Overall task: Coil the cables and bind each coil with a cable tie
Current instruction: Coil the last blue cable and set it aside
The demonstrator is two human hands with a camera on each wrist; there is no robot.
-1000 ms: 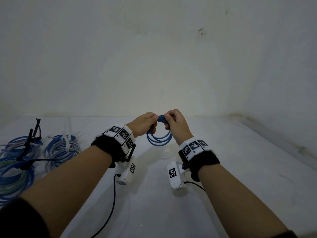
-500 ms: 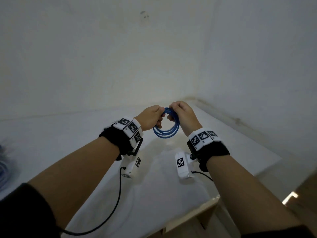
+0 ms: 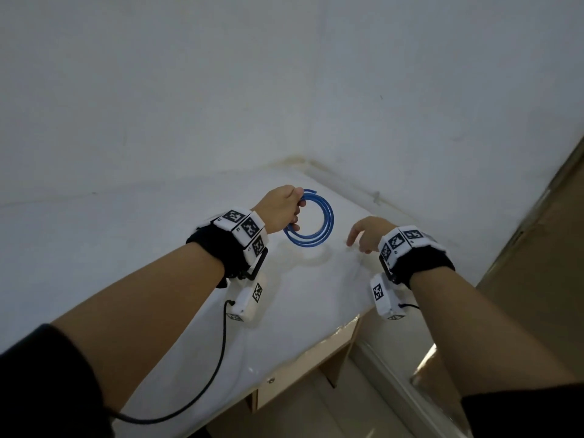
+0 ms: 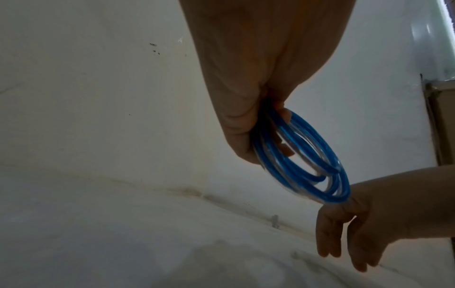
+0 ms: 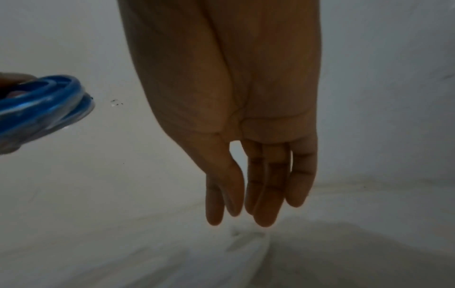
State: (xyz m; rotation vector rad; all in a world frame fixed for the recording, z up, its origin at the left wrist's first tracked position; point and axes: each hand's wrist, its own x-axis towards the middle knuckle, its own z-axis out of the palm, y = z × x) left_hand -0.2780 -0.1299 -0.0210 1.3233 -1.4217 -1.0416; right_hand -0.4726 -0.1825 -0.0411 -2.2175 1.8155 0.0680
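1. White walls (image 3: 284, 90) stand behind a white table (image 3: 158, 241), and the two walls meet in a corner at the far end of the table.
2. Down on the right, the table ends at a light wood edge (image 3: 303, 365), and the floor shows below it.
3. Both arms wear a black wrist band (image 3: 218, 248) with black-and-white square tags and a small white box under it. A black wire (image 3: 221, 349) hangs from the left box.
4. Nothing lies between the two hands; only bare table is under them.
5. The left hand (image 3: 279, 208) has its fingers curled around one side of the blue cable coil (image 3: 327, 222). The wrist view shows the thumb and fingers pinching the loops together (image 4: 305, 155).
6. The coil hangs in the air, just above the table, and its shadow falls on the table below.
7. The right hand (image 3: 366, 232) holds nothing. Its fingers (image 5: 265, 194) hang down loose and nearly straight, close together, just above the table.
8. The right hand is near the coil but not touching it.
9. Count: two hands, one blue coil with a few loops, and one loose cable end at the top.
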